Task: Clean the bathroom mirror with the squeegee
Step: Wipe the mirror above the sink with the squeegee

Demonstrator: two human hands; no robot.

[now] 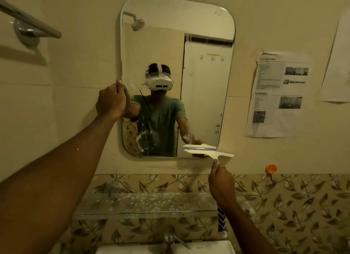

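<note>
Squeegee [208, 151] lies with its blade flat against the lower right corner of the mirror [170, 17], the head level and partly past the glass's right edge. Its stem drops into the right hand [222, 181], whose grip is closed round the handle, thumb pointing up along it. That forearm rises from the lower right, wrist nearly straight.

Sink [208, 248] shows only its white rim at the bottom edge; what it holds cannot be seen. A tap [170, 238] stands just behind it. The shelf [144, 202] above carries white flecks, and a blue-and-white striped tube [221, 221] hangs below its right end, partly behind the forearm.

The left hand [111, 102] is at the mirror's left edge at mid height, arm stretched out from the lower left, fingers curled over the edge in a tight grip, thumb upward. Foam streaks [141, 138] mark the glass low on the left. A printed sheet [278, 94] is stuck to the wall right of the mirror, an orange hook [271, 168] below it, and a rail [28, 20] sits upper left.
</note>
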